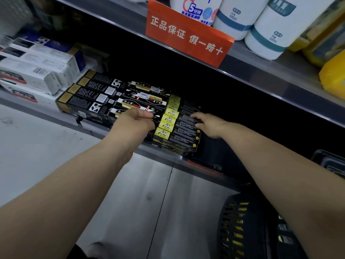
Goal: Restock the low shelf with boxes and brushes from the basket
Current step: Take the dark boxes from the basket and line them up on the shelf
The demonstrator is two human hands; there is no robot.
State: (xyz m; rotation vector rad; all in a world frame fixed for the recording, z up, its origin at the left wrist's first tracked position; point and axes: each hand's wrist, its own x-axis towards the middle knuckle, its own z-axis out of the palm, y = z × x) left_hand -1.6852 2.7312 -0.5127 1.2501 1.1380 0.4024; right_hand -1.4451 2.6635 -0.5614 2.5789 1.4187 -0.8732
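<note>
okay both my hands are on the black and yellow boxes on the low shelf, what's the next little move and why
Probably nudge the black-and-yellow boxes back and square. Your left hand and right hand both rest on that stack, and its front end sits at the low shelf lip. Then reach to the basket for more.

black-and-yellow boxes [176,128] lie stacked flat on the low shelf [164,156].

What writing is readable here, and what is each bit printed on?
"正品保证 假一赔十": orange sign on the upper shelf edge.
"5分钟": white bottle behind the sign.
"500ml": the two teal-banded bottles.
"小二黑": black boxes, low shelf.
Yellow-ended boxes, white boxes: print too small.
</note>
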